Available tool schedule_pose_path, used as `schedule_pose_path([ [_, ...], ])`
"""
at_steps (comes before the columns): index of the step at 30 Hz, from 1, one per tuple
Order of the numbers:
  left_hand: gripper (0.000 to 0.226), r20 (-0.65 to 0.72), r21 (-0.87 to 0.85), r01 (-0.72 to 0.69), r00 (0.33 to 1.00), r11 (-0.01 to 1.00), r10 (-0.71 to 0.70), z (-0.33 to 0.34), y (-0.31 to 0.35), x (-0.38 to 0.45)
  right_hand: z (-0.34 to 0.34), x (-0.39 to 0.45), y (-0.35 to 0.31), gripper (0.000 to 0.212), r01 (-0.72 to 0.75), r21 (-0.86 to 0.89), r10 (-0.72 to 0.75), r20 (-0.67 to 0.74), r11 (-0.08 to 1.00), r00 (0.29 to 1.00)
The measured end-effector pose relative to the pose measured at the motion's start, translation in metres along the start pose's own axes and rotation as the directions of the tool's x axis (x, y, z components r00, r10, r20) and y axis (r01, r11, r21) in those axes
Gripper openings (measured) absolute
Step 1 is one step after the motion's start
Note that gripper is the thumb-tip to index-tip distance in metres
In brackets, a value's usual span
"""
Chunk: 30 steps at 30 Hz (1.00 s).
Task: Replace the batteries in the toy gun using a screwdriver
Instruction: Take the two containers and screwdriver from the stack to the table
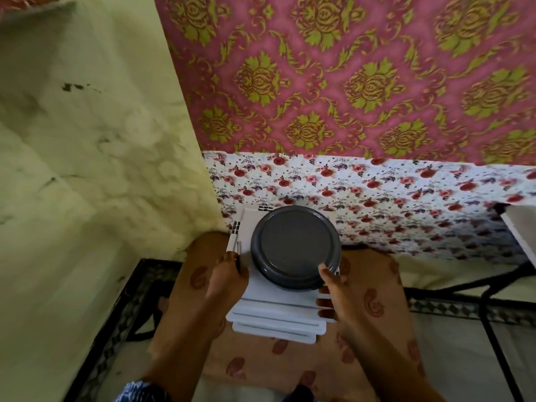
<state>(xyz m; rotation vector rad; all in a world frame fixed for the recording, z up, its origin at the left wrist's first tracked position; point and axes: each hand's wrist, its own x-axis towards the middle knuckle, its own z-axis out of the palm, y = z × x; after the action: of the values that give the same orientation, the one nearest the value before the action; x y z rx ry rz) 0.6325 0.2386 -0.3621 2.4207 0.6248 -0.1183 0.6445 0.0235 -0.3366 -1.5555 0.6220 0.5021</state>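
Observation:
A stack of flat white plastic pieces (275, 317) is held over my lap, with a round dark grey lidded container (294, 248) sitting on top of it. My left hand (229, 274) grips the stack's left edge. My right hand (336, 294) grips the right edge, its fingers curled against the side of the stack and its thumb against the grey container's rim. No toy gun, screwdriver or batteries show in the head view.
A table with a rose-print cloth (406, 198) stands just beyond the stack, on black metal legs (487, 314). A white object (522, 230) lies at its right end. A green wall (87, 169) rises at left and pink patterned fabric (348, 82) hangs behind.

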Motion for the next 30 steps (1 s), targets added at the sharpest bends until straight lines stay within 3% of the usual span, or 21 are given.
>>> schedule_pose_path([
  [3, 0.035, 0.018, 0.167, 0.013, 1.000, 0.986, -0.016, 0.001, 0.004, 0.007, -0.004, 0.003, -0.001, 0.025, 0.019, 0.038, -0.021, 0.052, 0.999, 0.998],
  [6, 0.032, 0.019, 0.257, -0.032, 0.999, 0.966, 0.028, 0.004, 0.005, 0.013, -0.005, 0.004, -0.001, 0.016, 0.025, 0.122, -0.035, 0.082, 0.992, 0.996],
  [12, 0.025, 0.013, 0.329, -0.038, 0.999, 0.944, 0.036, 0.001, 0.011, 0.013, -0.008, 0.009, 0.001, 0.027, -0.011, 0.214, -0.010, 0.096, 0.977, 0.995],
  [16, 0.030, 0.044, 0.326, -0.052, 0.998, 0.944, 0.040, 0.005, 0.008, 0.012, -0.008, 0.007, 0.012, 0.024, 0.044, 0.262, -0.065, 0.072, 0.964, 0.995],
  [18, 0.032, 0.035, 0.212, -0.017, 0.999, 0.977, 0.009, 0.008, 0.005, 0.010, -0.009, 0.005, 0.017, 0.021, 0.070, 0.289, -0.087, 0.047, 0.955, 0.995],
  [20, 0.030, 0.034, -0.032, 0.082, 0.996, 0.996, -0.081, 0.011, 0.005, 0.005, -0.011, 0.003, 0.020, 0.015, 0.087, 0.292, -0.099, 0.030, 0.953, 0.995],
  [24, 0.036, 0.070, -0.378, 0.195, 0.981, 0.905, -0.182, 0.009, 0.006, -0.011, -0.020, -0.006, 0.026, 0.022, 0.130, 0.312, -0.132, -0.017, 0.941, 0.991],
  [26, 0.027, 0.098, -0.508, 0.175, 0.985, 0.843, -0.145, 0.005, 0.011, -0.023, -0.028, -0.018, 0.028, 0.022, 0.155, 0.337, -0.144, -0.057, 0.929, 0.988],
  [28, 0.022, 0.083, -0.538, 0.130, 0.991, 0.833, -0.101, 0.001, 0.020, -0.035, -0.037, -0.033, 0.029, 0.009, 0.177, 0.381, -0.151, -0.096, 0.907, 0.984],
  [30, 0.024, 0.080, -0.585, 0.086, 0.996, 0.806, -0.048, 0.001, 0.031, -0.048, -0.047, -0.051, 0.028, 0.013, 0.214, 0.413, -0.177, -0.126, 0.885, 0.976],
])
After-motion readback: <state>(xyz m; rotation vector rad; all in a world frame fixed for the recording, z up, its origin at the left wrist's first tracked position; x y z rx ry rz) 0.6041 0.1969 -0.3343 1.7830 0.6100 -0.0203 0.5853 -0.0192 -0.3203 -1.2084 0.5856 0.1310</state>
